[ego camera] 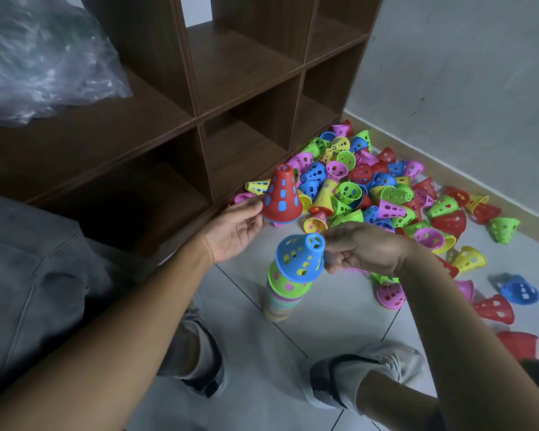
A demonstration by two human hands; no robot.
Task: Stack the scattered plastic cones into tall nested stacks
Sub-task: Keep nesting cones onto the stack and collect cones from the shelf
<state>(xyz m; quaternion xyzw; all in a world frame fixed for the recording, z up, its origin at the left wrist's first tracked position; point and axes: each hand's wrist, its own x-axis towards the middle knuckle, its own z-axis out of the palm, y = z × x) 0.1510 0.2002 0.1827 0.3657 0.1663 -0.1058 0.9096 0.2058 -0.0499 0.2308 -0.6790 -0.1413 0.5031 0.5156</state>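
Head view, single entry.

Hands — left hand (235,227): fingers curled against the base of a red cone (281,194) with a blue one nested inside, held upright and raised. Right hand (360,248): fingertips pinch the narrow tip of a blue cone (299,258), tilted, its wide mouth hanging just over the tall nested stack (285,293).

Stack: stands on the floor (324,321) directly below the right hand and between the two forearms; green cone on top, many coloured rims beneath.

Loose cones (371,188): heaped beyond both hands against the wooden shelf unit (246,88); stragglers lie past the right hand, toward the wall.

Step in hand, as judged: seating the blue cone on the stack. Done well, the cone is levelled first so its rim meets the green top squarely, then lowered straight along the stack's axis and let go only once it has dropped on — a skewed landing could tip so tall a column. The left hand's red pair looks ready to follow.

Other items: plastic bag (41,57) on the shelf top, beyond the left hand.
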